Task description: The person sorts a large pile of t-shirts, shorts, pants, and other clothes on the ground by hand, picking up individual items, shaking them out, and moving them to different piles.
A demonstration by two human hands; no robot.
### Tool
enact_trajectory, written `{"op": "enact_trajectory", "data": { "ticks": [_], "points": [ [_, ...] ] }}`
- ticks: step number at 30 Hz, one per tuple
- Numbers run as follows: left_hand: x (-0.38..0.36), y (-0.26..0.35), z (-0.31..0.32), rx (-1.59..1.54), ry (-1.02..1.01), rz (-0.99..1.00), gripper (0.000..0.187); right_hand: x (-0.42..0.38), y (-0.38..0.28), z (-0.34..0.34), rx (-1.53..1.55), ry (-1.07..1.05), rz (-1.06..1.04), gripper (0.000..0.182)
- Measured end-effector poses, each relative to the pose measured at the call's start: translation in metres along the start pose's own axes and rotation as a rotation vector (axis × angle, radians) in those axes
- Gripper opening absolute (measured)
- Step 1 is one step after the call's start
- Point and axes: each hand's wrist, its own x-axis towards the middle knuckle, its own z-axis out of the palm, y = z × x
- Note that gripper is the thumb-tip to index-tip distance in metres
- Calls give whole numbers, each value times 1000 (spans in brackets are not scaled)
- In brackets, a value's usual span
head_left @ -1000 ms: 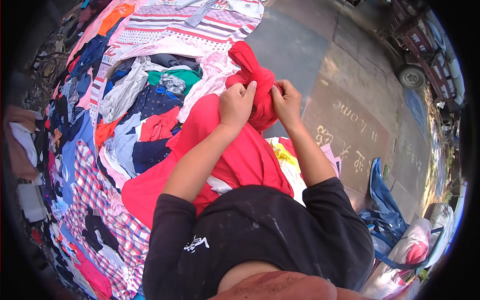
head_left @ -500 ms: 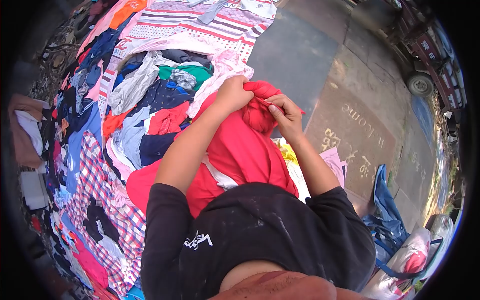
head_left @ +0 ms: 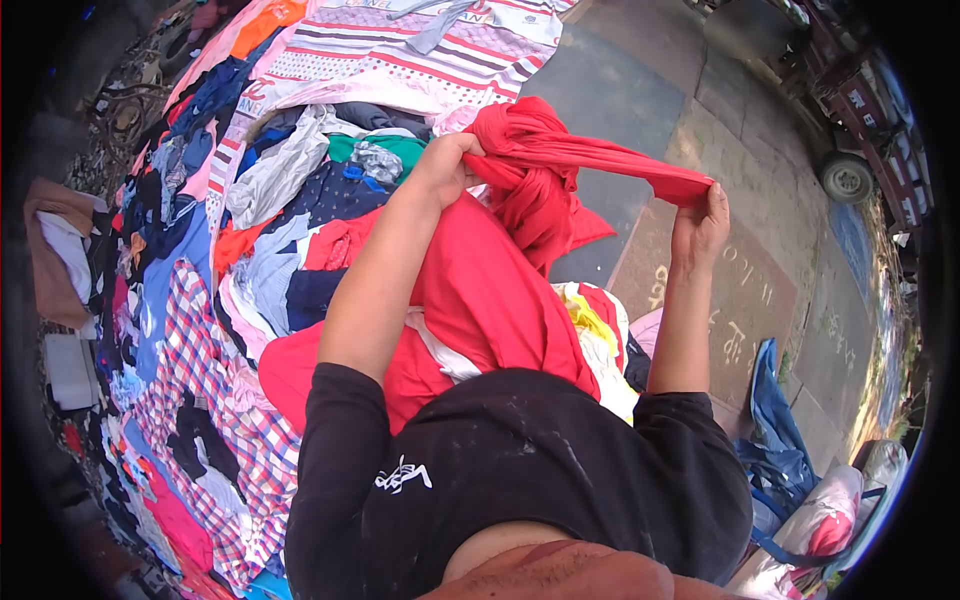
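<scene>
A bright red cloth (head_left: pixel 530 140) is bunched and twisted in front of me, its folds hanging down in a loose bundle. My left hand (head_left: pixel 448 170) is closed on its gathered left side. Out to the right, my right hand (head_left: pixel 700 222) pinches the end of a strip of the same cloth, drawn taut between the two hands. More red fabric (head_left: pixel 490 290) spreads below, over my lap, with a white patch showing. Part of the left fingers is hidden behind the cloth.
Piled clothes (head_left: pixel 330 200) lie to the left, with a checked garment (head_left: pixel 190 350) among them. A striped, dotted sheet (head_left: pixel 400 60) lies at the far side. Paved ground (head_left: pixel 740 150) extends right, toward a wheeled vehicle (head_left: pixel 848 178). Bags (head_left: pixel 820 510) sit at lower right.
My right hand has moved right, away from the left, stretching out a strip of red cloth. My left hand has shifted slightly left, and the bundle now hangs more loosely.
</scene>
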Motion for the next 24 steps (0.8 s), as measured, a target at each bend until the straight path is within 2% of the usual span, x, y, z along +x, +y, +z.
{"op": "enact_trajectory", "data": {
  "ticks": [3,4,8,11,13,15,17,19,20,21,23,24],
  "points": [
    [-8,-4,12,-310,-147,152,43,22,12,-24,-25,178,42,19],
    [-8,-8,10,-389,-259,187,54,28,23,-37,-18,246,68,20],
    [-28,-3,23,-575,-299,334,52,36,53,-73,-30,420,164,27],
    [-12,-7,-14,-551,-568,330,46,45,50,-91,-25,481,138,28],
    [-24,11,-26,-219,-386,361,39,44,22,-71,-34,528,118,25],
    [-33,24,-42,47,-191,416,26,107,1,-150,-312,711,-51,22],
    [-35,31,-50,226,-34,493,25,147,-41,-170,-359,568,15,17],
    [-22,31,-53,170,58,632,25,184,-71,-159,-335,417,-63,14],
    [-17,30,-51,142,101,700,26,190,-73,-138,-417,375,-133,16],
    [-17,30,-46,75,109,676,25,189,-69,-111,-498,332,-205,19],
    [-15,31,-36,-63,119,630,24,167,-48,-55,-1010,167,-110,38],
    [-13,31,-37,-86,82,588,19,160,-25,-43,-1254,47,-283,45]
  ]
}}
